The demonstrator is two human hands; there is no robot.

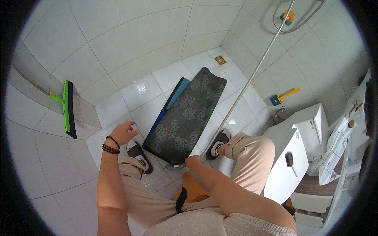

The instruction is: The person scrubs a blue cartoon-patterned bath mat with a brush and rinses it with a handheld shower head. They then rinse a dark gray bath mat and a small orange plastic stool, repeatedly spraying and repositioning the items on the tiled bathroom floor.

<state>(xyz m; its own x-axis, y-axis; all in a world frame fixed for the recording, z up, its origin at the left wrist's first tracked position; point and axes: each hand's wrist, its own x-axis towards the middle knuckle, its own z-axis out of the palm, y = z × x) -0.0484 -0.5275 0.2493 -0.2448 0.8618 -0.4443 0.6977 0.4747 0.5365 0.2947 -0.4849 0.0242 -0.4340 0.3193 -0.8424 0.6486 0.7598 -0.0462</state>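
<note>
My right hand (192, 162) is closed around the lower end of a metal shower hose (247, 84), by the near edge of a dark floral mat (192, 113). The mat lies on the white tiled floor, with teal and blue material (178, 91) showing along its left side. My left hand (124, 135), with beaded bracelets on the wrist, hangs in the air left of the mat, fingers apart and holding nothing. The shower head itself is mostly hidden by my right hand.
A green squeegee (67, 109) leans at the left wall. An orange stool (192, 188) is beneath me. At right stand a white toilet (288, 165) with a brush (289, 159) on its lid and a yellow-handled brush (289, 94) on the wall. A brass floor drain (220, 60) lies in the far corner.
</note>
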